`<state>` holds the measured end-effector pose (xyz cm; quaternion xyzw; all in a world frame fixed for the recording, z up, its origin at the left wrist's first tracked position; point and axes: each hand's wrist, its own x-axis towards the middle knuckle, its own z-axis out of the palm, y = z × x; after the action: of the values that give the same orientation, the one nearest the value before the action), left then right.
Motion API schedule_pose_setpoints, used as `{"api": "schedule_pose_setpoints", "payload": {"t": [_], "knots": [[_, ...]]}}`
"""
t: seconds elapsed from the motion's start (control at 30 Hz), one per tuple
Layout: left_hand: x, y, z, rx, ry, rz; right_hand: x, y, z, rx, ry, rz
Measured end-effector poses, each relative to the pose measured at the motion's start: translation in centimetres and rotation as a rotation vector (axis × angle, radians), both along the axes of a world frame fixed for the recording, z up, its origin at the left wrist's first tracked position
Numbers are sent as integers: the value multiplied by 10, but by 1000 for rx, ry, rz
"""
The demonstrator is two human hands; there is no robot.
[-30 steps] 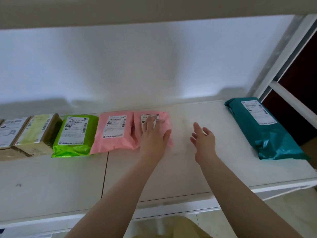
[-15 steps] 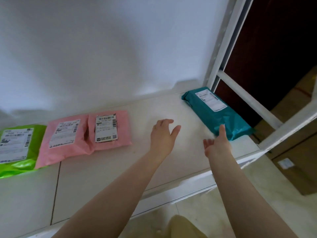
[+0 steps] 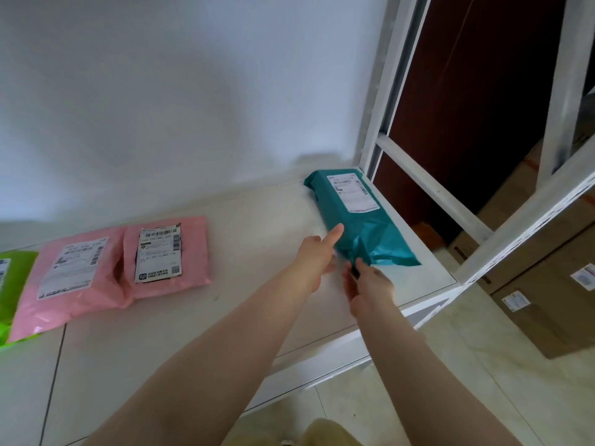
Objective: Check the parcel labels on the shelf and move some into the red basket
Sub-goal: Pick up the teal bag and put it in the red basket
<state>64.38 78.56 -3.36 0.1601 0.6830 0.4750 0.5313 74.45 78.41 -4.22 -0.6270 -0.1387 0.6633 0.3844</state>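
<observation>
A teal parcel (image 3: 360, 226) with a white label lies at the right end of the white shelf (image 3: 257, 220). My left hand (image 3: 317, 255) grips its near left edge, one digit lying on top of the wrap. My right hand (image 3: 367, 281) closes on the crumpled near end. Further left lie a small pink parcel (image 3: 196, 249) with a barcode label, a larger pink parcel (image 3: 106, 284) and the edge of a green parcel (image 3: 16, 278), all label up. No red basket is in view.
The white shelf frame (image 3: 383, 91) stands right behind the teal parcel, with a crossbar (image 3: 431, 191) beside it. Labelled cardboard boxes (image 3: 547, 300) sit on the tiled floor to the right. A white wall backs the shelf.
My left hand left the small pink parcel and both hands moved right to the teal parcel, where they now close on its near end. My view swung right.
</observation>
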Motion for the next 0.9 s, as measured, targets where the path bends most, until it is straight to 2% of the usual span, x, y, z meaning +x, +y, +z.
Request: {"api": "schedule_pose_setpoints", "payload": {"t": [0.13,0.27,0.37,0.5,0.6,0.73,0.9], "knots": [[-13,17,-19,22,-109,137,-10,-18,-7,12,122,123],[-22,18,-14,54,-174,245,-14,-30,-7,76,69,266],[-29,11,-5,92,-199,325,-13,-28,-2,123,46,313],[-50,-3,7,179,-197,386,-11,-17,7,200,115,303],[-65,-23,20,207,-117,414,-14,-2,22,228,62,330],[-83,-64,37,239,-83,371,-29,11,48,316,-55,568],[-90,-115,53,275,-101,305,-45,3,65,478,-5,765]]}}
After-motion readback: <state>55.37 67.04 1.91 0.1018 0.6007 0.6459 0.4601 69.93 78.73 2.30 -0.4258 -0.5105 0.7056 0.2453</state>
